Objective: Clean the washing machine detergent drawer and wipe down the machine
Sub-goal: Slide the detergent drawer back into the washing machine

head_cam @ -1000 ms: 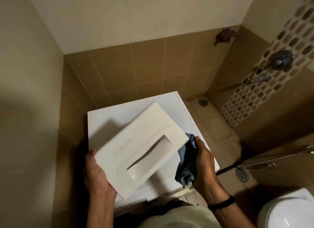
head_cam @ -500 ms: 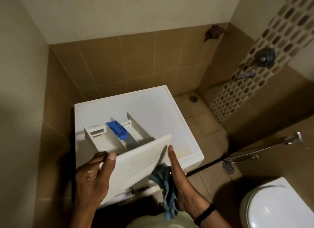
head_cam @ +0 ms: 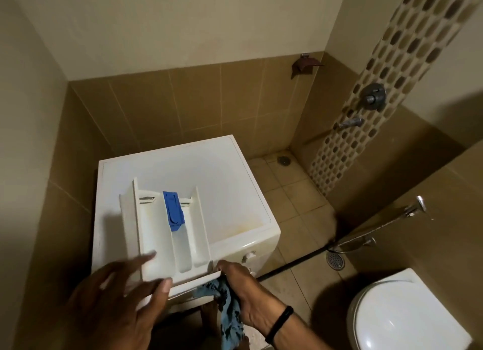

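Washing machine (head_cam: 222, 182) stood white in the tiled corner, its top facing up at you; a yellowish stain showed near the front right edge of the top. Toilet (head_cam: 407, 315) sat at lower right, well apart from the machine; a spray hose (head_cam: 376, 229) hung along the right wall above a floor drain (head_cam: 335, 261).

Detergent drawer (head_cam: 167, 232) lay on the machine top, open side up, its front panel overhanging the near edge toward you; three compartments ran lengthwise; the middle one carried a blue insert (head_cam: 173, 210) at its far end.

Your left hand (head_cam: 122, 305) was spread wide and blurred; the thumb pressed on the drawer's front panel, the fingers lay at the near left corner of the drawer; whether it gripped or merely rested, I could not tell. Your right hand (head_cam: 245, 289) was closed on a blue cloth (head_cam: 227, 313), which hung bunched below the palm; the knuckles touched the right end of the drawer's front panel; a black band (head_cam: 279, 323) circled that wrist.
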Demonstrator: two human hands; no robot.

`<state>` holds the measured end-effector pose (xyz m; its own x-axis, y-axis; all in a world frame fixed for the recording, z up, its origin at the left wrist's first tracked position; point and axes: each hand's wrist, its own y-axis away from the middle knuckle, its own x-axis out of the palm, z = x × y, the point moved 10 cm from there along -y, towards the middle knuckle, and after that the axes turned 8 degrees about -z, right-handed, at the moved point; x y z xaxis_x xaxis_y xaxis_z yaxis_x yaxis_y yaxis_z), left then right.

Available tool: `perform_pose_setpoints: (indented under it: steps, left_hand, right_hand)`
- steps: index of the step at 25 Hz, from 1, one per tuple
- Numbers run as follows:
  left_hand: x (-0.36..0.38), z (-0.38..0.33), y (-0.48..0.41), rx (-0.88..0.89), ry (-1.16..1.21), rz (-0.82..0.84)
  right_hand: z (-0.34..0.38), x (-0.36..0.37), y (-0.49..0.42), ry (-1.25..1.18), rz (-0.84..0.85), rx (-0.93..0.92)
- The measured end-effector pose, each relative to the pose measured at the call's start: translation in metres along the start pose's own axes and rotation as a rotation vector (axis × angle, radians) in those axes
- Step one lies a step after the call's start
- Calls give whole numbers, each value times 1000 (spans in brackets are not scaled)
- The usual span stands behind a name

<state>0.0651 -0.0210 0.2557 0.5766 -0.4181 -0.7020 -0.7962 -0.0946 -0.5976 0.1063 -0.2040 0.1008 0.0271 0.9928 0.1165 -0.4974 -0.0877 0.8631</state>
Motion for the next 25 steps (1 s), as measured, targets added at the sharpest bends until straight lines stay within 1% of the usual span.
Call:
perform_pose_setpoints:
  steps: [1,2,3,4,5,7,8,9,11,12,13,15,16,18,20,22,24,25]
  left_hand:
    - [12,17,15,-134,20,65]
    - [23,42,46,-327,82,103]
    - [35,57,77,-593,211,129]
    - [47,73,111,-930,364,103]
    - [56,76,139,-1224,480,13]
    - [70,49,171,-1645,701,-82]
    - [76,35,179,-1774,824,-137]
    - [80,25,182,-1820,909,-166]
    - [78,16,193,-1879,955,-200]
    - [78,25,201,-1918,982,-222]
    - [78,33,210,-1949,993,-238]
    - [70,55,228,-2027,1027,-346]
    - [68,61,233,-2034,1052,-340]
    - [64,65,236,-2027,1086,-297]
    - [65,70,253,-2070,1099,-295]
    - [68,75,264,-2093,1116,-290]
    - [68,80,268,-2051,1140,-260]
    - [67,82,273,-2031,1105,-224]
  right_hand:
    - [-8,-5,0,-28,-40,-15]
    - [-17,-11,0,-59,-74,-40]
    - [-23,-18,-1,-75,-124,-77]
    - [-30,-22,0,-78,-154,-104]
    - [-35,-24,4,-78,-173,-131]
    - [-48,-22,10,-40,-180,-163]
    - [-54,-22,12,-13,-193,-185]
    - [-62,-21,13,23,-202,-199]
    - [-77,-22,9,93,-238,-224]
    - [-82,-24,9,153,-257,-239]
    - [-85,-24,9,250,-257,-240]
    - [-93,-18,8,440,-208,-241]
    - [-94,-15,10,556,-184,-264]
    - [-84,-18,12,832,-278,-405]
    - [-78,-10,11,993,-344,-546]
    - [-76,3,6,1004,-349,-655]
    - [-70,9,-6,946,-348,-709]
    - [-66,11,-13,931,-351,-741]
